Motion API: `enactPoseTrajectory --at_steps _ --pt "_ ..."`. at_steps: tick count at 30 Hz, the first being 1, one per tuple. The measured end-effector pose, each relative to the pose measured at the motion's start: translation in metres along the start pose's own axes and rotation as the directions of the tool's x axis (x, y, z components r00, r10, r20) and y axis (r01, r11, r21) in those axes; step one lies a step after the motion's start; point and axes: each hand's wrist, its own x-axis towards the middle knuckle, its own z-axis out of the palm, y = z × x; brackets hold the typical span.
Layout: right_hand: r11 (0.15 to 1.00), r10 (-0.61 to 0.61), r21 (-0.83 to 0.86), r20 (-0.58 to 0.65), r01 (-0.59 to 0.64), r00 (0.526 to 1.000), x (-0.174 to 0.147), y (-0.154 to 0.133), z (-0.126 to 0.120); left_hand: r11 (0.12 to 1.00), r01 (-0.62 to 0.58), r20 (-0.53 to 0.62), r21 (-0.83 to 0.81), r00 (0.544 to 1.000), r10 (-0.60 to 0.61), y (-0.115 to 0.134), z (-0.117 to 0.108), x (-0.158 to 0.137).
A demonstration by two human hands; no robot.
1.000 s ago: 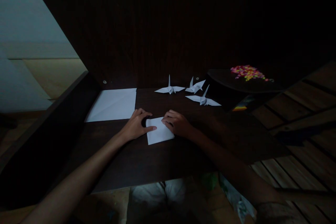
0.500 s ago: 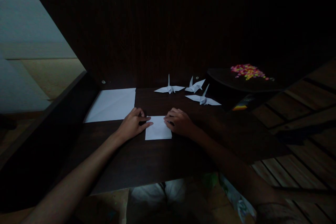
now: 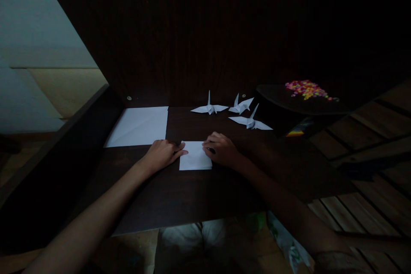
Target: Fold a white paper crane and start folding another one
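Observation:
A small folded square of white paper (image 3: 195,157) lies flat on the dark desk, its layers showing at the lower right corner. My left hand (image 3: 162,153) has thumb and fingertip on the paper's left edge, the other fingers curled. At the upper right edge my right hand (image 3: 221,147) pinches the paper, fingers closed over it. Beyond the hands stand three white origami cranes: one on the left (image 3: 210,108), one behind on the right (image 3: 242,106) and one in front of that (image 3: 251,123).
A larger white paper sheet (image 3: 139,126) lies at the desk's left. To the right, a curved dark shelf (image 3: 272,94) bears a heap of small colourful pieces (image 3: 308,89). A dark side panel (image 3: 64,150) bounds the desk on the left, and a tall back panel (image 3: 192,30) rises behind.
My left hand's fingers have drawn in and curled lower beside the paper's left edge. My right hand keeps its place on the paper. The whole view has shifted slightly.

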Motion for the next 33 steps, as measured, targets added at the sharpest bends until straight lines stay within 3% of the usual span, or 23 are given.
enactPoseTrajectory --at_steps 13,33 --pt "0.999 -0.002 0.049 0.060 -0.001 0.998 -0.002 -0.001 -0.008 0.997 0.031 0.030 0.074 0.999 -0.033 0.002 -0.006 -0.002" --pt "0.998 0.000 0.066 0.090 -0.006 0.996 -0.003 0.000 -0.010 0.990 0.132 0.105 -0.040 0.986 -0.128 0.000 -0.009 0.000"
